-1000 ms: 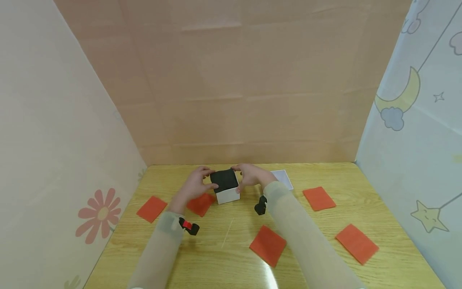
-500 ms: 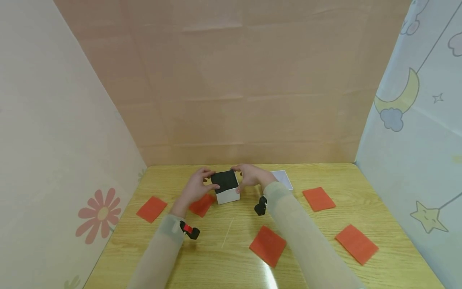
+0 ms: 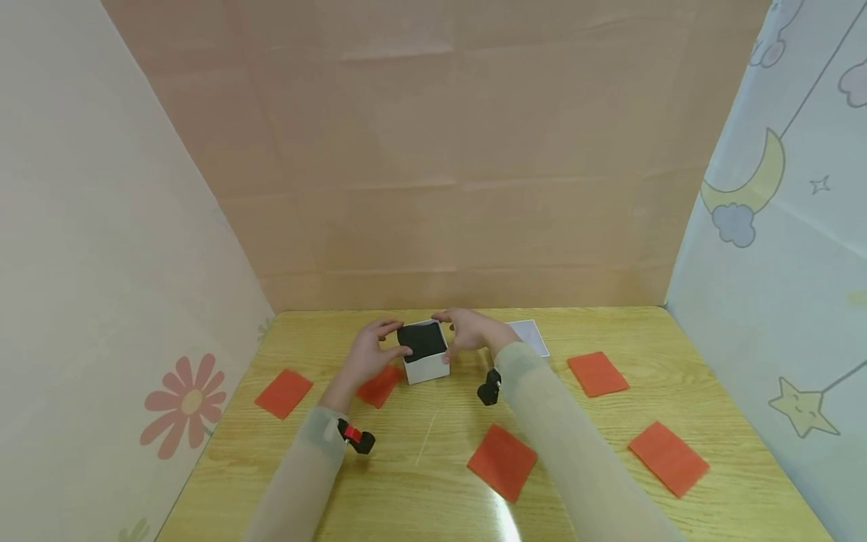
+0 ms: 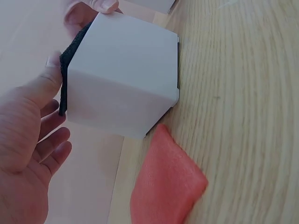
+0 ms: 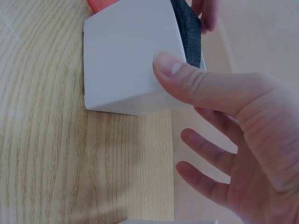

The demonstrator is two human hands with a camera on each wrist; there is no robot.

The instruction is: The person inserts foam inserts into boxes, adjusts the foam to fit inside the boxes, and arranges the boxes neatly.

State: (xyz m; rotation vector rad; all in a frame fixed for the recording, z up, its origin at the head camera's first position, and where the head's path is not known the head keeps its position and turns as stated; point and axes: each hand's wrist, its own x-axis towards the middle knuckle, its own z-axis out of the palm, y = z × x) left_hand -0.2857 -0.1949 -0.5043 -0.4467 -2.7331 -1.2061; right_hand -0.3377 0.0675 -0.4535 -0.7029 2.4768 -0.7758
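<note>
Head view: a smooth, cubic white box (image 3: pixel 428 368) stood on grained wood (image 3: pixel 420 489), rough black pad (image 3: pixel 421 341) in its top. Left wrist: the left hand (image 4: pixel 21 140) pinched the pad. Right wrist: the right hand (image 5: pixel 261 126) gripped the box.

I have a plain white box (image 3: pixel 428 369) in front of me, upright on the desk (image 3: pixel 393 482) towards the far side, a little left of the middle, turned slightly askew. Its open top is nearly filled by a black pad (image 3: pixel 423 340), soft-looking and matt. I can see white rim along the far and right sides, while on the near and left sides the pad rises above the edge. How deep it goes I can't tell.
</note>
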